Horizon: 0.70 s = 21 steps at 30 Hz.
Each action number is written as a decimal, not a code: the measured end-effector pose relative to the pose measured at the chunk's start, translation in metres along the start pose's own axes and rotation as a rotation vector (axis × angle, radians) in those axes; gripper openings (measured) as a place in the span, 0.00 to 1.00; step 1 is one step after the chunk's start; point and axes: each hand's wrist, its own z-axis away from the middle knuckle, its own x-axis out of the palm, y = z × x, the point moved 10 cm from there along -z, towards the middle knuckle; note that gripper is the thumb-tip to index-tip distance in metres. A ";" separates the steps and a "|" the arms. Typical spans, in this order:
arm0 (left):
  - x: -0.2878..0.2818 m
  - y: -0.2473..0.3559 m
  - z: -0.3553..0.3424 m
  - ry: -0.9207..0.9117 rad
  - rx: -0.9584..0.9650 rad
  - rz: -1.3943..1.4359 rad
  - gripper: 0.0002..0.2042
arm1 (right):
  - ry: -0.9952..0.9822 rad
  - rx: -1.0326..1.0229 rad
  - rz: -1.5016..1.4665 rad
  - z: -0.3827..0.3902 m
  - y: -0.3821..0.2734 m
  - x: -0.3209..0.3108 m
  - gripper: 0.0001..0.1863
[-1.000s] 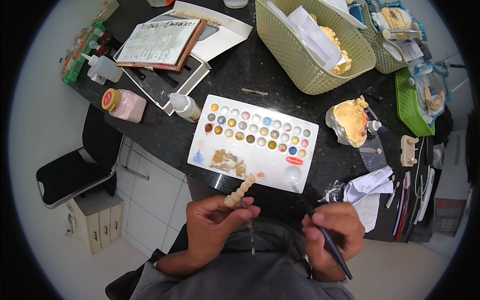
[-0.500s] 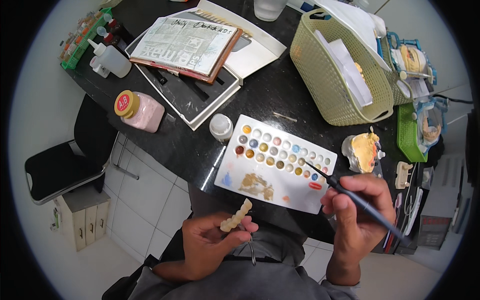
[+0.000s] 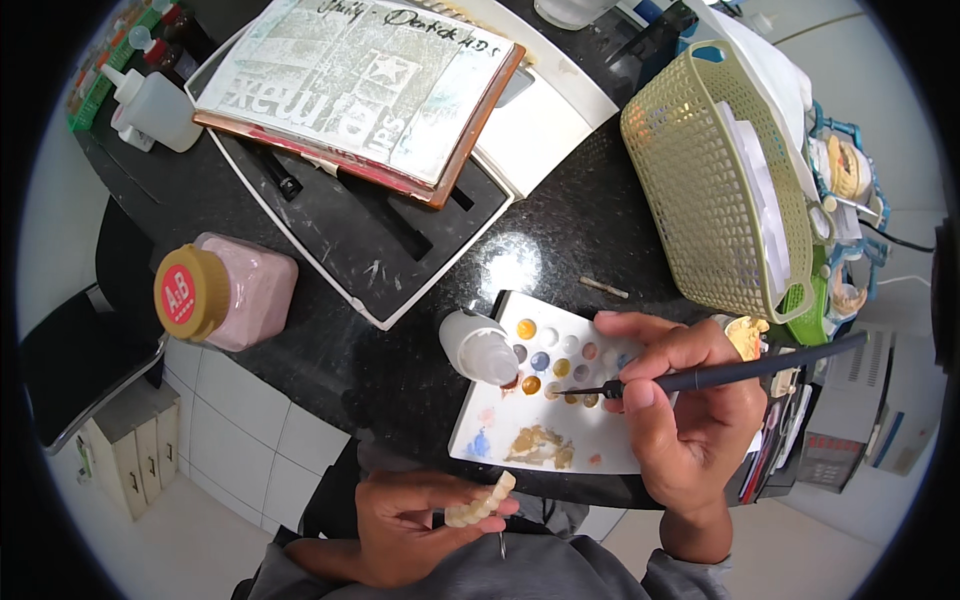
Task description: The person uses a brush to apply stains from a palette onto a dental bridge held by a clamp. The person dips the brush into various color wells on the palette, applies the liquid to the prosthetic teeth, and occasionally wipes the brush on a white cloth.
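My left hand pinches a dental bridge, a curved row of joined cream-coloured teeth, low in front of me. A thin metal tool pokes out below it; its upper end is hidden by the fingers. Between the thumb and fingers of my right hand is a fine brush with a long dark handle. Its tip points left, at the wells of a white paint palette. Wells of yellow, brown, blue and grey show; my right hand covers the palette's right part. Tan and blue smears mark its near side.
A white-lidded jar overlaps the palette's left corner in view. Left of it stands a gold-capped jar of pink powder. A notebook lies on a case at the back. To the right are a green basket and a yellow cast.
The view has shifted, so the table items look larger. The brush tip has moved left across the wells, from the right side toward the brown ones. My left hand keeps hold of the bridge.
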 end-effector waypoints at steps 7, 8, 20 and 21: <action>-0.003 -0.001 -0.002 0.028 0.037 -0.040 0.10 | -0.040 -0.035 0.025 -0.001 0.000 0.003 0.04; -0.004 -0.001 -0.001 0.021 0.036 -0.062 0.11 | -0.042 -0.045 0.025 -0.001 0.000 0.003 0.04; -0.003 0.001 -0.006 0.054 0.074 0.035 0.10 | -0.097 -0.087 0.059 -0.002 -0.002 0.006 0.06; -0.004 -0.002 -0.004 0.056 0.068 0.021 0.11 | -0.092 -0.103 0.058 -0.001 -0.003 0.006 0.06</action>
